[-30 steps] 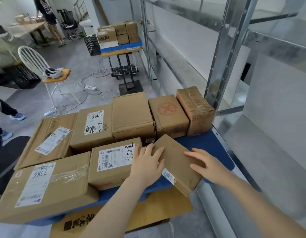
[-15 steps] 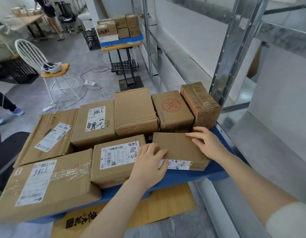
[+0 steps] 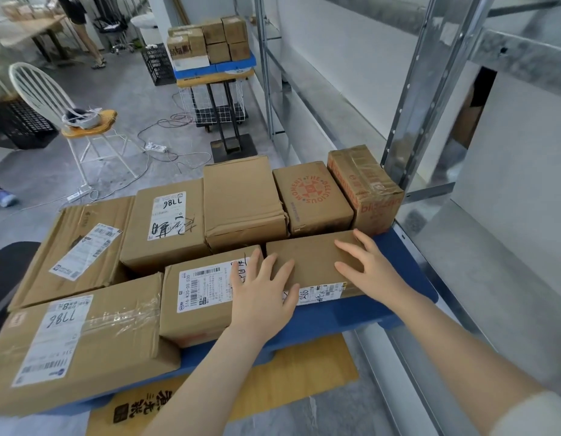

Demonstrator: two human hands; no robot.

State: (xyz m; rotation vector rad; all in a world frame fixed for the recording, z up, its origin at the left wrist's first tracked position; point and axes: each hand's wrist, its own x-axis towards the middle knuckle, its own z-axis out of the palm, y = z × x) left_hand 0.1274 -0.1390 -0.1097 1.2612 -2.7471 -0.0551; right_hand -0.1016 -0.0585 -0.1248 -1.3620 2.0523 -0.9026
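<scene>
Now the small box lies flat on the blue cart, snug against the labelled box, left hand and right hand pressing it with straight, relaxed fingers, so seemingly only letting go is left.

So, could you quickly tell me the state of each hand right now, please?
Left hand: open, resting flat across the labelled box and the plain box.
Right hand: open, fingers spread on the plain box's top.
</scene>
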